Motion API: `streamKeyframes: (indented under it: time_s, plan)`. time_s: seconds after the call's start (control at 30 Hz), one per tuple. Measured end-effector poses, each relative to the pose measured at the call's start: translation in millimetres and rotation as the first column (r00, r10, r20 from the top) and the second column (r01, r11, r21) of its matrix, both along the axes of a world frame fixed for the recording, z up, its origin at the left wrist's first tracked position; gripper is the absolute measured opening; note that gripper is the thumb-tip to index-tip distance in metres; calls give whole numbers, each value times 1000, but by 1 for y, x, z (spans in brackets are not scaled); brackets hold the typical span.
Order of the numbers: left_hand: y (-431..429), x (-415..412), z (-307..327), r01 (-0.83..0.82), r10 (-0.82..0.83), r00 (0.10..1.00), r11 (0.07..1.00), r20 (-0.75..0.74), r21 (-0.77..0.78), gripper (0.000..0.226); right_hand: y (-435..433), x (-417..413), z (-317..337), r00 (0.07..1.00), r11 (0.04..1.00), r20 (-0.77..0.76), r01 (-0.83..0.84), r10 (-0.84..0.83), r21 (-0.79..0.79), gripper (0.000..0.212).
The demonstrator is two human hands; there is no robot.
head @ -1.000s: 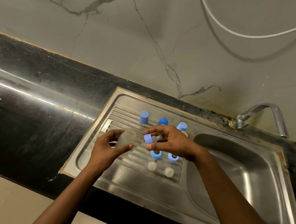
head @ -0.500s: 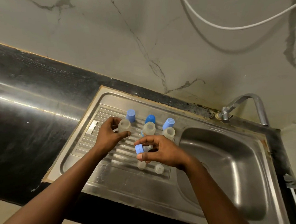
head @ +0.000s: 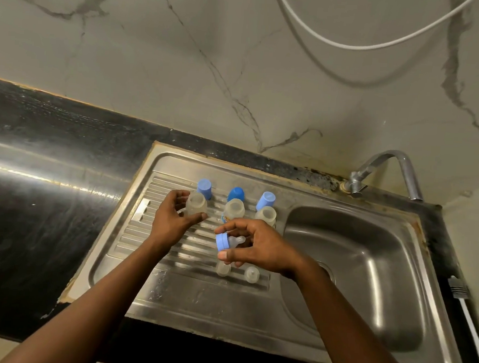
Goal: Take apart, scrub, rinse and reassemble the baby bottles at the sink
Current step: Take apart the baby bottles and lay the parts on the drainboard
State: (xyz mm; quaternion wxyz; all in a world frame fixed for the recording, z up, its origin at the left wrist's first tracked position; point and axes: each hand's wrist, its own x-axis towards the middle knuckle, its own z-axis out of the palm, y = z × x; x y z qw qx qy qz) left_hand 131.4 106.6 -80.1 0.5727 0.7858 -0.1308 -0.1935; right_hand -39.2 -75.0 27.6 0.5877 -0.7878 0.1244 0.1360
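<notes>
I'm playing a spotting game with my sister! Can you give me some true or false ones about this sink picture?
1. The left hand holds a bottle. True.
2. The right hand is empty. False: it pinches a blue ring with a teat in it.
3. Three blue caps stand behind the bottles. True.
4. Water runs from the tap. False: no water shows.
5. The bottles stand in the basin. False: they are over the drainboard.

Sink basin open; drainboard left half free; bottles, caps crowd back.
</notes>
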Motion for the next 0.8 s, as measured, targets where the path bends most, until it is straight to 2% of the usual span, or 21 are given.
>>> streamKeyframes:
  time_s: [0.1, 0.17, 0.27, 0.33, 0.4, 0.57, 0.8]
  plan:
    - [8, -7, 9, -7, 7, 1000, 1000, 0, -12, 84, 1, 0, 2, 999, 998, 30, 23, -22, -59, 47]
    - [16, -17, 18, -39, 39, 998, 999, 39, -5, 80, 2, 0, 2, 999, 999, 34, 39, -38, -19, 46]
    - [29, -36, 37, -114, 116, 992, 993, 54, -31, 47, 6, 0, 2, 997, 990, 23, 73, -76, 121, 42]
    - [37, -51, 51, -104, 103, 995, 991, -17, -89, 20, 9, 1, 2, 996, 977, 13, 80, -84, 195, 38]
    - [42, -68, 65, -61, 45, 994, 985, -102, -160, 10, 10, 2, 3, 997, 956, -12, 79, -79, 284, 37]
    - [45, -99, 88, 17, -94, 962, 958, -257, -285, 26, 17, 5, 0, 998, 909, -36, 68, -58, 411, 40]
    - [52, -107, 88, -44, -78, 940, 937, -331, -346, 23, 23, 5, -5, 998, 924, 41, 28, -47, 381, 40]
